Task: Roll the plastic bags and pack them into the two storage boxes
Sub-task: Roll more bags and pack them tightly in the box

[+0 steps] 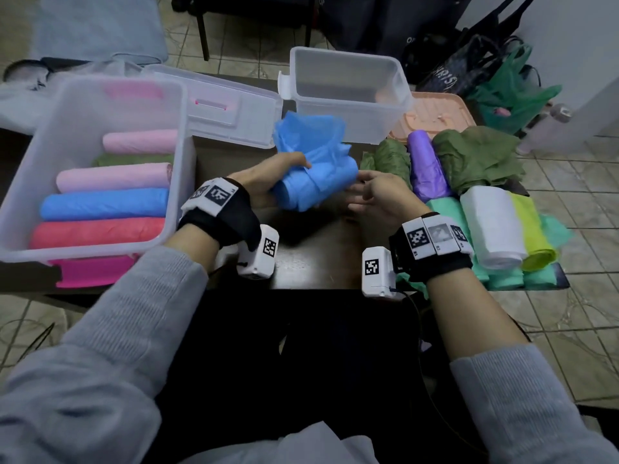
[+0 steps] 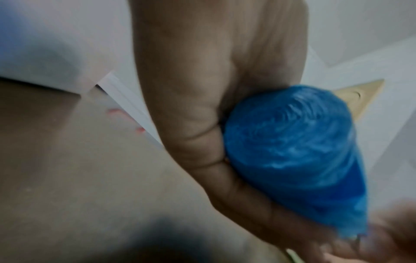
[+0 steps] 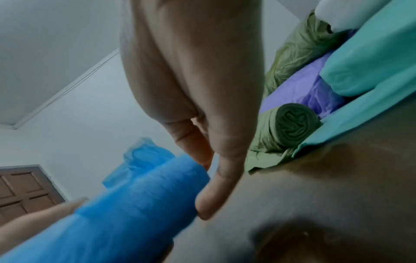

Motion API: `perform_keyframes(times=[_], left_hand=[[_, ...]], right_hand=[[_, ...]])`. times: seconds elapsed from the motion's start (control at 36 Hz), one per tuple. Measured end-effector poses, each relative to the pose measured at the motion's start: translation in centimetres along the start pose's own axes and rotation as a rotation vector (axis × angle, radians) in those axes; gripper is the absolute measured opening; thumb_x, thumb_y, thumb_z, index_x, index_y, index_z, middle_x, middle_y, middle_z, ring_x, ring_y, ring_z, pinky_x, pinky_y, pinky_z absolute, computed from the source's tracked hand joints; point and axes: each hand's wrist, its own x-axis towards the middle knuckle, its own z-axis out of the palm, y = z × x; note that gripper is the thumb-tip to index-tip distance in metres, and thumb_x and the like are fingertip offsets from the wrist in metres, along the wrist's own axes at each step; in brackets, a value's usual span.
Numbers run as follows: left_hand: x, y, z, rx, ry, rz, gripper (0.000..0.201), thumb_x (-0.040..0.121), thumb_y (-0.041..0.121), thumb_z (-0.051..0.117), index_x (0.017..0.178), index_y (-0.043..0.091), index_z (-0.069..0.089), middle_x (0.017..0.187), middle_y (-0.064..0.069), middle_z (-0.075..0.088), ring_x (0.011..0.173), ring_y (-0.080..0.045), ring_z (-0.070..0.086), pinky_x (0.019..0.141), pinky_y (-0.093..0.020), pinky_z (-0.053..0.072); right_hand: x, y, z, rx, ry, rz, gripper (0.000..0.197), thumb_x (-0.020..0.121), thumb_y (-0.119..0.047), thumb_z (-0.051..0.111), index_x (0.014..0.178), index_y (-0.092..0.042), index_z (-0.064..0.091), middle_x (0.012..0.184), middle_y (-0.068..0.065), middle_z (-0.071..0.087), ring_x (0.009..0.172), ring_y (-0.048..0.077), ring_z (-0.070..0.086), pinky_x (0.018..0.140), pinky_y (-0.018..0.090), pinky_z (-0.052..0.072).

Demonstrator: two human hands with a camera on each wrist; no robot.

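Head view: left hand (image 1: 268,177) grips a half-rolled blue bag (image 1: 315,172) above the middle of the dark table (image 1: 311,249), fingers curled round the rolled part, loose tail sticking up on the far side; right hand (image 1: 378,195) just beside the roll's right end, fingers relaxed, holding nothing as far as visible; left storage box (image 1: 181,135) already holds pink, green, blue and red rolls; far storage box (image 1: 348,95) looks empty; more rolls and loose bags piled on the right.

Left wrist view: blurred; left hand (image 2: 202,106) wrapped round the roll (image 2: 292,151), spiral end facing the camera, so the core looks tight.

Right wrist view: right hand (image 3: 202,89) with straight fingers (image 3: 216,192) touching or nearly touching the roll's end (image 3: 135,204); cannot tell which; unrolled tail visible beyond.

Risk, as a judgement: thin slippery film with only one hand gripping; the roll could loosen or telescope if the right hand does not take the tail; a slack roll may spring open once placed in the box.
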Motion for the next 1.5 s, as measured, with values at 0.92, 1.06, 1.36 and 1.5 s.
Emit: perform_keyframes(times=[0.92,1.06,1.36,1.5], left_hand=[[4.8,-0.4,-3.1,0.142,0.633,-0.085,0.081,0.073,0.064,0.03,0.133,0.012,0.048,0.13,-0.013,0.056,0.111,-0.039,0.057,0.086,-0.056,0.051],[2.1,0.3,-1.5,0.242,0.532,-0.138,0.085,0.074,0.072,0.05,0.134,0.011,0.044,0.117,-0.011,0.057,0.094,-0.031,0.062,0.079,-0.038,0.05],[1.2,0.7,0.2,0.116,0.3,-0.054,0.006,0.09,0.006,0.06,0.095,0.004,0.059,0.085,-0.01,0.064,0.069,-0.019,0.063,0.049,-0.027,0.054],[1.2,2.6,0.7,0.023,0.371,0.124,0.011,0.088,-0.001,0.06,0.097,0.004,0.062,0.074,-0.005,0.065,0.06,-0.013,0.064,0.052,-0.025,0.052]], right_hand=[[-1.3,0.5,-0.2,-1.228,0.049,-0.45,0.043,0.073,0.0,0.056,0.113,-0.013,0.048,0.119,0.011,0.042,0.114,0.028,0.038,0.096,0.039,0.039],[-2.3,0.3,1.3,-1.286,-0.199,-0.55,0.067,0.072,-0.004,0.063,0.133,-0.019,0.042,0.132,0.006,0.042,0.125,0.025,0.036,0.104,0.038,0.033],[-3.3,2.2,3.5,-1.518,-0.256,-0.603,0.049,0.075,-0.01,0.059,0.122,-0.017,0.045,0.117,0.006,0.048,0.113,0.025,0.042,0.087,0.036,0.036],[-3.3,2.6,3.3,-1.532,-0.276,-0.586,0.053,0.076,-0.015,0.06,0.126,-0.022,0.048,0.118,0.003,0.049,0.114,0.023,0.043,0.086,0.033,0.035]])
